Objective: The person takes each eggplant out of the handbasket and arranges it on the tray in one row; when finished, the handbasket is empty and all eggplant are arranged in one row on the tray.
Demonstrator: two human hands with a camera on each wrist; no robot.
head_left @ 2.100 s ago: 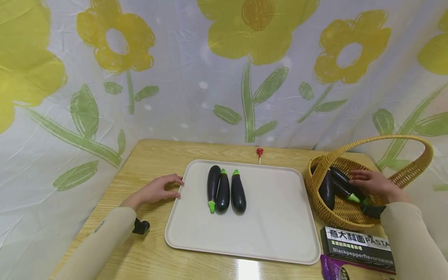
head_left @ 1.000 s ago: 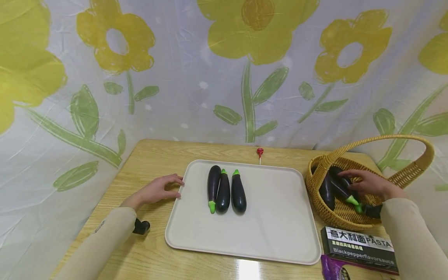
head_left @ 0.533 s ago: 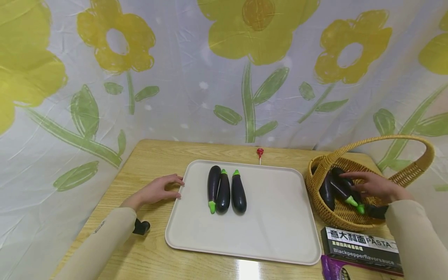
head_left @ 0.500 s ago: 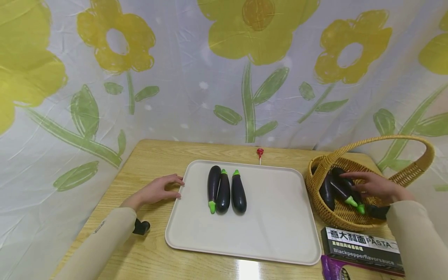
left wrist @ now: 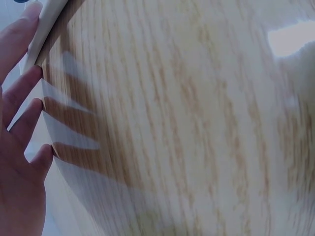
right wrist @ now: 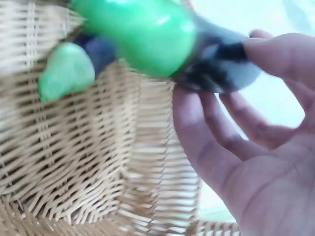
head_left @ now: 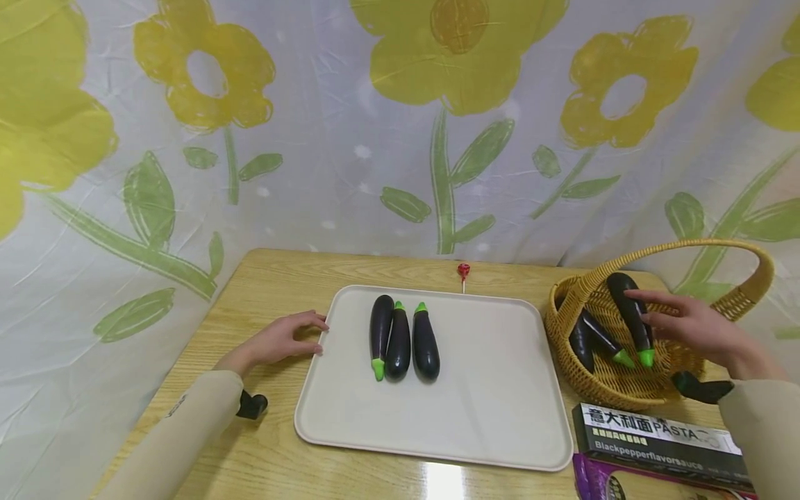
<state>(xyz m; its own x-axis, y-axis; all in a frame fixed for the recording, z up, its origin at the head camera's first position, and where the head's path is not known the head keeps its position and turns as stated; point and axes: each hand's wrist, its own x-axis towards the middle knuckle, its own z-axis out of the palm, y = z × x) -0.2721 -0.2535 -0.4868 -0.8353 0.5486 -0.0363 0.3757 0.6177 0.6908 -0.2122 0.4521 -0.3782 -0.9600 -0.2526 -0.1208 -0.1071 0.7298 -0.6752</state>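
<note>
My right hand (head_left: 703, 330) holds a dark eggplant (head_left: 627, 309) above the wicker basket (head_left: 615, 396), its green stem end pointing down toward me. In the right wrist view, the thumb and fingers pinch the eggplant (right wrist: 216, 59) from both sides. More eggplants (head_left: 581, 344) lie inside the basket, partly hidden by its handle. My left hand (head_left: 281, 339) rests at the left rim of the white tray (head_left: 494, 423), fingers extended and loosely bent, touching the edge. On the tray lie three eggplants (head_left: 426, 347) side by side, the leftmost with its stem toward me.
A black pasta box (head_left: 662, 444) lies in front of the basket, with a purple packet (head_left: 590, 476) beside it near the table's front. Behind the tray is a red lollipop (head_left: 463, 271). A flowered curtain (head_left: 325, 139) hangs behind the wooden table (head_left: 275, 417).
My right hand has taken hold of an eggplant in the basket and lifted it up, moving slightly right and toward me. The left hand and the eggplants on the tray have stayed put.
</note>
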